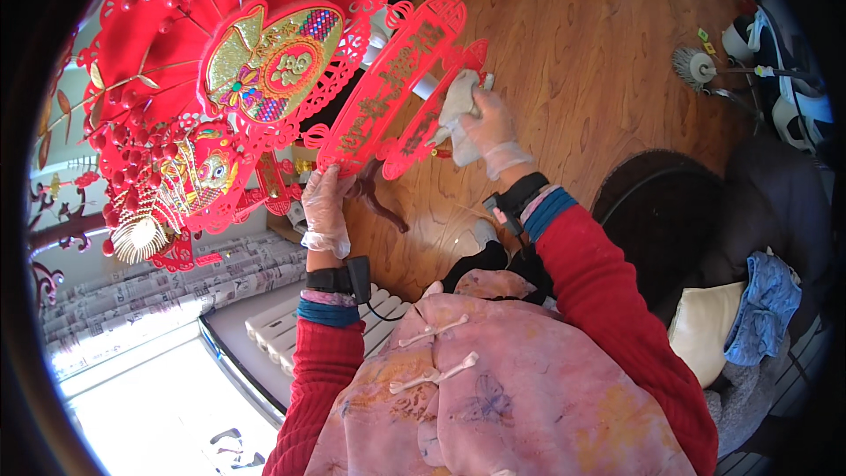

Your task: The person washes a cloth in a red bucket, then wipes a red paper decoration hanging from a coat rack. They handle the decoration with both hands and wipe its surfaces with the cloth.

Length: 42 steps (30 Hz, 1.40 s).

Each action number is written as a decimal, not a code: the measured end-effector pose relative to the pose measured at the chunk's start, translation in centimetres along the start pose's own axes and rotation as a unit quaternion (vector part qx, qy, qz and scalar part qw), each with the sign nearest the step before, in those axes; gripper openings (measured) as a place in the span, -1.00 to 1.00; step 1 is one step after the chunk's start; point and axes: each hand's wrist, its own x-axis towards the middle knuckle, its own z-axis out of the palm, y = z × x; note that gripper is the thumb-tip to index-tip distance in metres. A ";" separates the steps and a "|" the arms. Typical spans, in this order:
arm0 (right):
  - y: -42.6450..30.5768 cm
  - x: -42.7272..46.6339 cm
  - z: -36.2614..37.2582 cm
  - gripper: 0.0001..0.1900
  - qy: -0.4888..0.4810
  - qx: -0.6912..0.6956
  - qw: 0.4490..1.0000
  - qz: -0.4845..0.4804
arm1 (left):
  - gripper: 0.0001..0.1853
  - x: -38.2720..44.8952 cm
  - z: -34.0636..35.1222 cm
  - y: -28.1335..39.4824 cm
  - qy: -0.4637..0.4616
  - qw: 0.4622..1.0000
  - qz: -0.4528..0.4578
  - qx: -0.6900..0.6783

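A red paper-cut hanging decoration, with a glittery gold bag-shaped emblem and lattice edges, fills the upper left. Below its emblem hangs a long red panel bearing raised gold characters. My left hand, in a clear plastic glove, pinches that panel's near end. A narrower red strip hangs alongside the panel. My right hand, also gloved, grips a pale cloth against or just in front of the narrower strip; whether they touch is partly hidden.
Sprays of red berries stick out at the left. A white radiator and patterned curtain are by the bright window. On the right are a round brush, a cream cushion and a blue cloth item. Wood flooring lies beneath.
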 end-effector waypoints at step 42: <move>7.4 -1.6 -0.1 -0.58 0.061 -0.085 0.994 -0.021 | -0.76 -0.6 0.4 0.8 0.005 0.999 -0.028 0.035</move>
